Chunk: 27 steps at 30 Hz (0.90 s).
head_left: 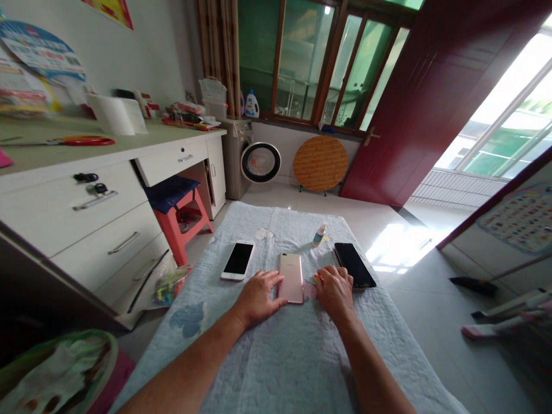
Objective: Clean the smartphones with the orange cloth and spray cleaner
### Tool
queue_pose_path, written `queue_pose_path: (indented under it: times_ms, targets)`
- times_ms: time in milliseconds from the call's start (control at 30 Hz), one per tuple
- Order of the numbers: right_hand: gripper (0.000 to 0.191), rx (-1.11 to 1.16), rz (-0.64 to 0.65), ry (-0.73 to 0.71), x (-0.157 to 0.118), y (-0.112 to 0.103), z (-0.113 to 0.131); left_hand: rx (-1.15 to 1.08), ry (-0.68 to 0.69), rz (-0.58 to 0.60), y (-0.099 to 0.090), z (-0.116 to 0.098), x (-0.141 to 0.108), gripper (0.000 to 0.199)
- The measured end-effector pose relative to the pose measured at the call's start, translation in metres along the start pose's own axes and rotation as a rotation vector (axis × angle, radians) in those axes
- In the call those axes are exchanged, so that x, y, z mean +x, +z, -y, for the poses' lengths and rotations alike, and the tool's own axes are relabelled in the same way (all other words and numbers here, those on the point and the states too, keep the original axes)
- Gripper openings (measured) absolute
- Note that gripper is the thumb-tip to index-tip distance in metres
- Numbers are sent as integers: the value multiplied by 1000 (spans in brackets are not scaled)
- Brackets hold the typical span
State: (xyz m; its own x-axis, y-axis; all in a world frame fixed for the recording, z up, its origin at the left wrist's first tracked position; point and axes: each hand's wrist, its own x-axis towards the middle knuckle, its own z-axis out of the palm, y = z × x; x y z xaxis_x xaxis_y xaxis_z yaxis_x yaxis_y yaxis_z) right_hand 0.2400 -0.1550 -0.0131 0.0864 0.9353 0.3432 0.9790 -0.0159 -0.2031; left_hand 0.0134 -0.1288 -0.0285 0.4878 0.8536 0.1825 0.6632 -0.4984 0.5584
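Observation:
A rose-gold smartphone (291,279) lies back side up on the cloth-covered table. My left hand (260,294) grips its left side, with fingers on the edge and the thumb by the lower corner. Just right of that phone, my right hand (336,289) is closed and rests low over the cloth; a tiny yellowish bit shows at its fingertips, too small to name. A white smartphone (238,260) with a dark screen lies to the left. Beside my right hand is a larger black smartphone (354,265). A small spray bottle (319,235) stands behind.
A pale blue quilted cloth (267,356) covers the table. Left are a white desk (56,201) with drawers, a red stool (179,213) and a waste bin (107,368). Beyond stand a washing machine (236,164), a round wooden tabletop (321,163) and a red door (414,98).

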Motion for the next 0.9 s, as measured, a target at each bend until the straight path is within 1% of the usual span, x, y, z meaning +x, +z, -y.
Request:
queue_pose_path:
  times_ms: [100, 167, 233, 300, 400, 467, 533, 667, 767, 900]
  targets:
    - [17, 79, -123, -64, -1, -4, 6, -41, -35, 2, 0, 0, 1, 49]
    - [22, 142, -144, -139, -3, -5, 15, -71, -60, -4, 0, -1, 2, 46]
    - [24, 175, -81, -197, -7, -2, 26, -98, -88, -17, -1, -3, 2, 40]
    - [20, 138, 10, -196, -11, 3, 36, -99, -116, -37, -3, -4, 3, 34]
    - [17, 45, 93, -147, -16, 12, 46, -64, -134, -79, -4, -6, 3, 27]
    - [18, 30, 111, -115, -17, 16, 48, -40, -126, -89, -3, -8, 2, 25]
    - [20, 70, 111, -96, -18, 19, 48, -15, -116, -80, -2, -9, 2, 24]
    - [26, 221, 69, -26, -19, 22, 45, 12, -112, -69, 0, -14, 0, 26]
    - [31, 378, 40, 76, -18, 27, 43, 13, -121, -62, 1, -16, 0, 26]
    - [34, 621, -13, 219, -15, 32, 46, -32, -101, -69, 0, -19, -1, 18]
